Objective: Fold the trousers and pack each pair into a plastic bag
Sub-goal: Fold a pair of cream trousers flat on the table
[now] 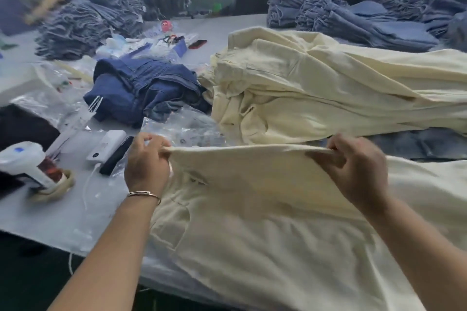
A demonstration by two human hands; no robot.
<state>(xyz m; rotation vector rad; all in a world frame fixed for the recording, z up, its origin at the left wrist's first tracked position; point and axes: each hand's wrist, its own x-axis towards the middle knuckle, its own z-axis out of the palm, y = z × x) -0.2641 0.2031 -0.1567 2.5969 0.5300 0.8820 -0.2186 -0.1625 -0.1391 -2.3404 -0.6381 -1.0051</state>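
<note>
Left hand [147, 159] and right hand [353, 166], we note, each pinch the top edge of the cream trousers [252, 209], stretched between them over the bench [75, 209]; plastic bags [184, 131] lie just beyond.

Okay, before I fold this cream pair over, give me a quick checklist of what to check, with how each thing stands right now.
1. Left hand grips the top edge of the cream trousers: ok.
2. Right hand grips the same edge: ok.
3. Edge stretched straight between both hands: ok.
4. Trousers lying flat below the hands: not ok, creases show near the pocket.
5. Plastic bags within reach behind the trousers: ok, though whether one is open cannot tell.
6. Room to fold: not ok, the pile of cream trousers lies close behind, and the phone sits beside the left hand.
</note>
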